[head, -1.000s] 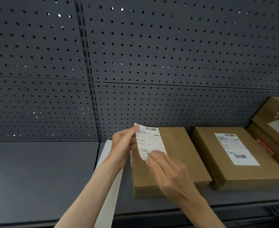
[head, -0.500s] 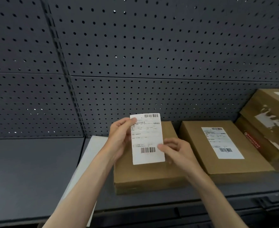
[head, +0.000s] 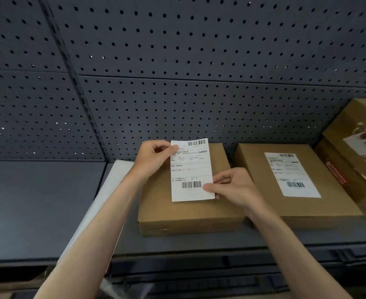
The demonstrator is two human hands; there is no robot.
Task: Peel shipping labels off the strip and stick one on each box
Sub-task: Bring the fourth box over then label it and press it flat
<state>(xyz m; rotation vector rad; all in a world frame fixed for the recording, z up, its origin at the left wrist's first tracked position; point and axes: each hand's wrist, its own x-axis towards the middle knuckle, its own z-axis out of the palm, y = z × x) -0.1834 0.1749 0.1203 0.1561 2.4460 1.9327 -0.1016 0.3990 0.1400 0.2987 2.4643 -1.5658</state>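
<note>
Label: a white shipping label [head: 191,171] with barcodes at top and bottom is held between both hands, over the top of the plain box [head: 184,210]; whether it touches the cardboard yet cannot be told
Left hand: the left hand [head: 150,160] pinches the label's upper left corner between thumb and fingers, forearm reaching in from the lower left
Right hand: the right hand [head: 231,186] pinches the label's lower right edge, thumb on the printed face beside the lower barcode, forearm coming up from the lower right
Plain box: flat brown carton lying on the dark grey shelf [head: 37,201], its top bare around the label
Labelled box: a second brown carton [head: 296,184] sits just to the right of the first, with a white label [head: 292,174] stuck flat on its top
Far right: more brown boxes [head: 359,143] stacked and tilted, one with torn white patches, one with red print on its side
Strip: a white strip [head: 113,182] lies on the shelf left of the plain box, partly hidden under the left forearm
Backdrop: grey pegboard [head: 177,61] behind the shelf
</note>
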